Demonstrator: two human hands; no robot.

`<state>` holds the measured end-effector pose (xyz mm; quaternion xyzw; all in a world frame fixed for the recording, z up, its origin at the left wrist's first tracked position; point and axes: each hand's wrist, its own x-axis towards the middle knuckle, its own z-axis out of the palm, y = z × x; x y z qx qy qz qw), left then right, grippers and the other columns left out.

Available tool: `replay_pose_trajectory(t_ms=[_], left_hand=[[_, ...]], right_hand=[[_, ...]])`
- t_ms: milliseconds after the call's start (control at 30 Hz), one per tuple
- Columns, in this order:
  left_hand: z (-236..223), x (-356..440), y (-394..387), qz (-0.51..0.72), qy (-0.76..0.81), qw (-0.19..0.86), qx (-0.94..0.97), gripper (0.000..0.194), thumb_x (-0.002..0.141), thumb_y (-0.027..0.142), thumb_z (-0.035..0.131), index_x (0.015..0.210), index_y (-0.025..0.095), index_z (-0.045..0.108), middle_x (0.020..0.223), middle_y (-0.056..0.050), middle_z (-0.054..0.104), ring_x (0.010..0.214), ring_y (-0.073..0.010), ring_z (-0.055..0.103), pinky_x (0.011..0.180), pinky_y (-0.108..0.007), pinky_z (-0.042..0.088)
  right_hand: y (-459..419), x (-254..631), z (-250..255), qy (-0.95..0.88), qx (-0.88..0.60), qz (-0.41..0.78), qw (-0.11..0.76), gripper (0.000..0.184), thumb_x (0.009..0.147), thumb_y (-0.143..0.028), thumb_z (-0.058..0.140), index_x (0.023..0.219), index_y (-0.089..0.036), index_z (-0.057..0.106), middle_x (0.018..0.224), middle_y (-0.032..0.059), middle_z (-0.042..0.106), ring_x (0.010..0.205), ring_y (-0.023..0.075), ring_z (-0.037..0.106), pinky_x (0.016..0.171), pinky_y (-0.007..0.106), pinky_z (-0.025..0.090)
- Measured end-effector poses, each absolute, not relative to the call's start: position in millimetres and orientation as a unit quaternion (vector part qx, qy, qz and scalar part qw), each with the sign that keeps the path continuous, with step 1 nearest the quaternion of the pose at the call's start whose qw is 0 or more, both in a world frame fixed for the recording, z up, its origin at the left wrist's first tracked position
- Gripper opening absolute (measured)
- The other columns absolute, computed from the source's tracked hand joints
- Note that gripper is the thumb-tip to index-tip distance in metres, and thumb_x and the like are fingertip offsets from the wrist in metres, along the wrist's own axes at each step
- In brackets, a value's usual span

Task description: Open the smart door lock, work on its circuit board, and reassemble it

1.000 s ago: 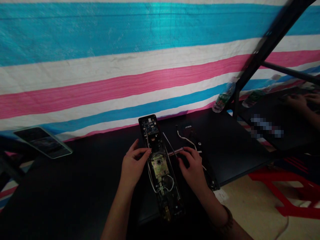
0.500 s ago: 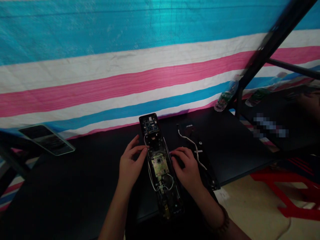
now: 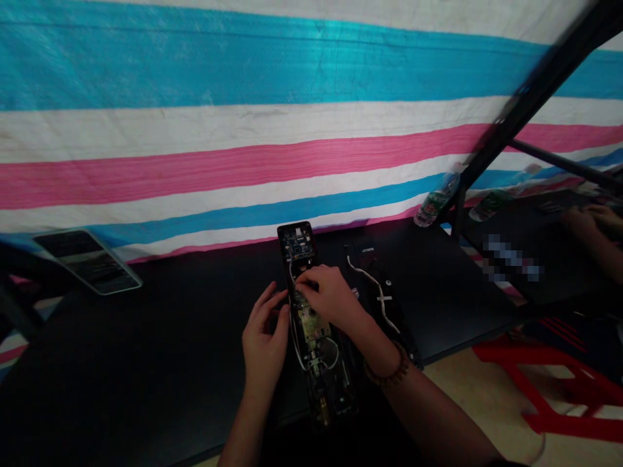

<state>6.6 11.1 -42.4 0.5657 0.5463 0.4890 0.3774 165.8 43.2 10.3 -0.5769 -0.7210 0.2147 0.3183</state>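
Observation:
An opened smart-lock housing [image 3: 349, 383], long and black, lies lengthwise before me, with a circuit board [image 3: 298, 245] at its far end and a brass-coloured metal plate [image 3: 311, 327] in the middle. A thin white wire [image 3: 293, 331] runs down its left side. My right hand [image 3: 328, 295] reaches over the housing, thumb and forefinger pinched on the wire just below the board; the exact contact is partly hidden by the fingers. At the left edge rests my left hand [image 3: 265, 334], fingertips by the rim, thumb and fingers apart.
Right of the housing lies a dark panel [image 3: 396, 305] with a white cable [image 3: 367, 274]. A phone [image 3: 90, 261] leans at the far left. A bottle [image 3: 435, 201] stands by the frame post [image 3: 457, 211]. Another person's hands [image 3: 591, 220] are at the neighbouring table; a red stool [image 3: 535, 376] is below.
My right hand has left the housing's right edge and moved left across it onto the wire. My left hand has shifted slightly nearer to me along the left edge. The view tilted slightly.

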Motion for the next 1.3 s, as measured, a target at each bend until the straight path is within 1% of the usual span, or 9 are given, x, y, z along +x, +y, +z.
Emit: replay_pose_trajectory(t_ms=[67,133,300,433,567,667,833,1033,1300], left_hand=[[-50,13,3,0.504,0.542,0.406,0.536,0.047,0.089,0.042,0.065,0.131,0.02,0.063,0.144,-0.015,0.059,0.122,-0.0281,0.064,0.103,-0.043,0.053],[-58,21,-5,0.517,0.531,0.428,0.517,0.054,0.091,0.041,0.064,0.141,0.021,0.053,0.142,-0.014,0.06,0.125,-0.0267,0.063,0.107,-0.042,0.051],[-69,36,-20,0.525,0.538,0.42,0.509,0.051,0.096,0.039,0.059,0.143,0.023,0.047,0.149,-0.014,0.054,0.14,-0.026,0.05,0.118,-0.045,0.039],[-68,39,-24,0.525,0.551,0.406,0.505,0.053,0.098,0.04,0.055,0.146,0.023,0.043,0.15,-0.015,0.054,0.14,-0.0262,0.05,0.118,-0.046,0.039],[-70,40,-26,0.543,0.545,0.402,0.496,0.053,0.097,0.04,0.056,0.146,0.024,0.043,0.154,-0.015,0.049,0.143,-0.0255,0.046,0.119,-0.044,0.038],[-73,41,-27,0.553,0.541,0.416,0.478,0.055,0.097,0.04,0.058,0.147,0.025,0.042,0.155,-0.015,0.047,0.142,-0.025,0.048,0.117,-0.042,0.041],[-76,43,-27,0.55,0.55,0.429,0.459,0.054,0.096,0.042,0.058,0.145,0.024,0.042,0.153,-0.016,0.048,0.141,-0.0263,0.05,0.116,-0.044,0.042],[-74,44,-27,0.551,0.551,0.449,0.438,0.051,0.096,0.041,0.059,0.141,0.023,0.045,0.154,-0.017,0.048,0.143,-0.028,0.047,0.119,-0.047,0.038],[-77,42,-30,0.53,0.562,0.471,0.425,0.052,0.096,0.043,0.058,0.142,0.025,0.042,0.142,-0.018,0.06,0.129,-0.0286,0.061,0.106,-0.047,0.051]], right_hand=[[43,167,10,-0.723,-0.578,0.218,0.309,0.014,0.089,-0.011,0.069,0.084,-0.022,0.076,0.082,-0.001,0.075,0.084,0.0177,0.066,0.079,0.032,0.04],[44,165,8,-0.726,-0.58,0.207,0.305,0.014,0.088,-0.011,0.069,0.083,-0.022,0.076,0.086,-0.0004,0.074,0.09,0.0185,0.065,0.082,0.034,0.039],[41,159,-1,-0.717,-0.597,0.17,0.317,0.012,0.089,-0.015,0.071,0.085,-0.023,0.079,0.1,0.0037,0.067,0.105,0.0219,0.059,0.089,0.04,0.036],[37,157,-9,-0.707,-0.602,0.142,0.342,0.012,0.087,-0.015,0.073,0.086,-0.025,0.08,0.118,0.007,0.061,0.109,0.0243,0.055,0.09,0.043,0.039],[34,157,-16,-0.703,-0.602,0.123,0.358,0.013,0.084,-0.015,0.074,0.081,-0.026,0.08,0.153,0.0045,0.043,0.121,0.03,0.048,0.097,0.049,0.041],[33,157,-21,-0.705,-0.598,0.113,0.364,0.016,0.084,-0.013,0.071,0.079,-0.026,0.079,0.166,-0.0018,0.025,0.139,0.035,0.034,0.103,0.055,0.038],[34,158,-24,-0.698,-0.605,0.126,0.361,0.016,0.084,-0.012,0.069,0.081,-0.024,0.078,0.17,-0.0025,0.016,0.152,0.0384,0.014,0.107,0.062,0.033],[34,157,-22,-0.704,-0.609,0.128,0.342,0.014,0.084,-0.013,0.068,0.081,-0.024,0.077,0.17,-0.0003,0.017,0.152,0.0391,0.015,0.105,0.061,0.035],[33,152,-17,-0.717,-0.614,0.106,0.311,0.012,0.084,-0.012,0.066,0.081,-0.022,0.071,0.168,0.0025,0.021,0.15,0.041,0.019,0.104,0.062,0.037]])
